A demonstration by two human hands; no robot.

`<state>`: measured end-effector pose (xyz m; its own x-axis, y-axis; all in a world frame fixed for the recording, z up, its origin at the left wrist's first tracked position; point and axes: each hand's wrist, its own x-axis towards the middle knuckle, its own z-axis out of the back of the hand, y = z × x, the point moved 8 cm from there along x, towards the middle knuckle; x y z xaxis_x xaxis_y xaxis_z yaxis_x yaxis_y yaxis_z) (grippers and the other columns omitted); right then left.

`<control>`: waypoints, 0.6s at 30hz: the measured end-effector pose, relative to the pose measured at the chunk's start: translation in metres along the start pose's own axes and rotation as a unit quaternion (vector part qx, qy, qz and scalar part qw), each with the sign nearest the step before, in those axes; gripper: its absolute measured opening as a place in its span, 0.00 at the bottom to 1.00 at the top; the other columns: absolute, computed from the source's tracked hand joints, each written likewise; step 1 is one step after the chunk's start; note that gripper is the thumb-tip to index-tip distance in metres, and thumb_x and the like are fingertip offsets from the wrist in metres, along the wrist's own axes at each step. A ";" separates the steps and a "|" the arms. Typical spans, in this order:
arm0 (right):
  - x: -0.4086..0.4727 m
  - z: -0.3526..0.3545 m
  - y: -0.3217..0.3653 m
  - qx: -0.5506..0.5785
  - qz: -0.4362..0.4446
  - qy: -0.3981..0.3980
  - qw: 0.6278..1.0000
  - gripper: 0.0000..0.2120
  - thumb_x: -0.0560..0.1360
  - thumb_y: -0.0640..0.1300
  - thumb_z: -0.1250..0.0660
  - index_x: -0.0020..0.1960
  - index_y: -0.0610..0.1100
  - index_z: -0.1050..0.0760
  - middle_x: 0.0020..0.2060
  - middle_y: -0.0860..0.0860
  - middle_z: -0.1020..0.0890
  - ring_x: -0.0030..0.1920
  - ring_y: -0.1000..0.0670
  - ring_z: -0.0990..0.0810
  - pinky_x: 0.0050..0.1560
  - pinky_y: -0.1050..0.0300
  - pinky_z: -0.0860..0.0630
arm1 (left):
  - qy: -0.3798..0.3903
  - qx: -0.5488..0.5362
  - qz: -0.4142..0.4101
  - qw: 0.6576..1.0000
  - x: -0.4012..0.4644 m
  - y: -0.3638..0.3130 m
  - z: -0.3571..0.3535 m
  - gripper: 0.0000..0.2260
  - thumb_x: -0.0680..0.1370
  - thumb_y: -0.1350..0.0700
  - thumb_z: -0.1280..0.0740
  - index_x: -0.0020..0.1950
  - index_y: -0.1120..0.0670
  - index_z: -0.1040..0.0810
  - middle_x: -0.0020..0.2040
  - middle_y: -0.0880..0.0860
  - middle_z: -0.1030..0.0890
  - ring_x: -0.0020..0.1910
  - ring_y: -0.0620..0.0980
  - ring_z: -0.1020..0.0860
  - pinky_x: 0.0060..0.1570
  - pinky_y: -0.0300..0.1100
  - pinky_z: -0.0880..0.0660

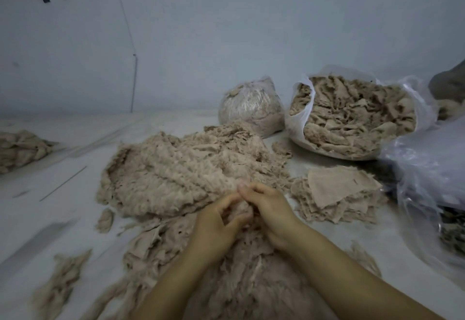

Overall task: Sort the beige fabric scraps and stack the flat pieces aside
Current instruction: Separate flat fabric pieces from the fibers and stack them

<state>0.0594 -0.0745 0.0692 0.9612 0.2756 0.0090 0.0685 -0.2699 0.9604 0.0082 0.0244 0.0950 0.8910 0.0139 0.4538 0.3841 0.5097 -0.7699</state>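
The head view looks down on a pale floor (50, 219) strewn with beige fabric scraps. The largest heap of scraps (181, 168) lies in the middle, a wide rumpled mound with a fuzzy, frayed surface and ragged edges. Nearer the person a second spread of loose scraps (251, 277) runs under both forearms, thin and shredded, with small torn bits trailing off to the lower left.

The left hand (217, 221) and the right hand (270, 210) meet at the near edge of the big heap, fingers curled inward. Both pinch a small tuft of scrap (240, 210) between them, the left thumb and fingers closed round its near side, the right fingers bent over its far side. The picture is blurred here, so the tuft's exact outline cannot be told.

To the right of the right hand, apart from it, sits the stack of flat pieces (339, 191): smooth, thin sheets lying one upon another, the top one an angular flat panel, with frayed layers showing beneath.

Behind, an open plastic bag (300, 108) is full of crumpled scraps, and a tied clear bag (249, 105) stands just left of it. Loose clear plastic sheeting (427, 168) lies at the right edge. A smaller pile of scraps (20, 148) lies far left, well apart.
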 end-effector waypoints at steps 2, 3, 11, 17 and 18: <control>0.001 0.014 -0.006 0.006 -0.035 -0.064 0.997 0.10 0.80 0.41 0.38 0.42 0.39 0.26 0.38 0.39 0.22 0.38 0.42 0.22 0.41 0.52 0.23 | -0.046 0.100 -0.026 0.994 -0.008 0.010 0.011 0.09 0.74 0.53 0.29 0.51 0.42 0.22 0.46 0.32 0.23 0.48 0.28 0.26 0.46 0.21 0.34; -0.001 0.022 -0.008 0.006 -0.047 -0.096 0.994 0.11 0.82 0.40 0.42 0.45 0.36 0.27 0.40 0.34 0.23 0.40 0.39 0.22 0.44 0.49 0.23 | -0.062 0.135 -0.031 0.988 -0.012 0.016 0.015 0.06 0.75 0.52 0.29 0.49 0.42 0.23 0.45 0.35 0.23 0.46 0.30 0.26 0.45 0.22 0.32; -0.024 0.093 0.022 0.122 0.015 -0.176 0.977 0.15 0.82 0.40 0.45 0.55 0.33 0.23 0.44 0.37 0.16 0.44 0.39 0.16 0.49 0.44 0.19 | 0.012 0.226 0.070 0.972 -0.009 0.063 0.022 0.07 0.78 0.51 0.33 0.55 0.46 0.21 0.51 0.44 0.21 0.47 0.39 0.25 0.50 0.31 0.30; -0.048 0.116 -0.008 -0.049 -0.045 -0.102 0.993 0.13 0.77 0.48 0.37 0.51 0.39 0.21 0.48 0.41 0.16 0.47 0.43 0.18 0.49 0.47 0.21 | -0.096 0.196 -0.191 0.957 0.030 -0.026 0.043 0.08 0.79 0.53 0.39 0.51 0.50 0.20 0.46 0.47 0.20 0.44 0.40 0.24 0.43 0.28 0.30; -0.050 0.117 -0.011 -0.061 -0.050 -0.078 0.994 0.13 0.75 0.50 0.36 0.51 0.42 0.21 0.50 0.45 0.17 0.49 0.48 0.19 0.52 0.49 0.22 | -0.055 0.234 -0.166 0.956 0.049 -0.023 0.039 0.14 0.78 0.58 0.39 0.62 0.52 0.24 0.56 0.51 0.21 0.54 0.46 0.24 0.51 0.34 0.29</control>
<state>0.0413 -0.1933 0.0255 0.9818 0.1460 -0.1214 0.1408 -0.1312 0.9813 0.0334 0.0472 0.1524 0.6980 -0.1373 0.7028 0.4679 0.8304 -0.3025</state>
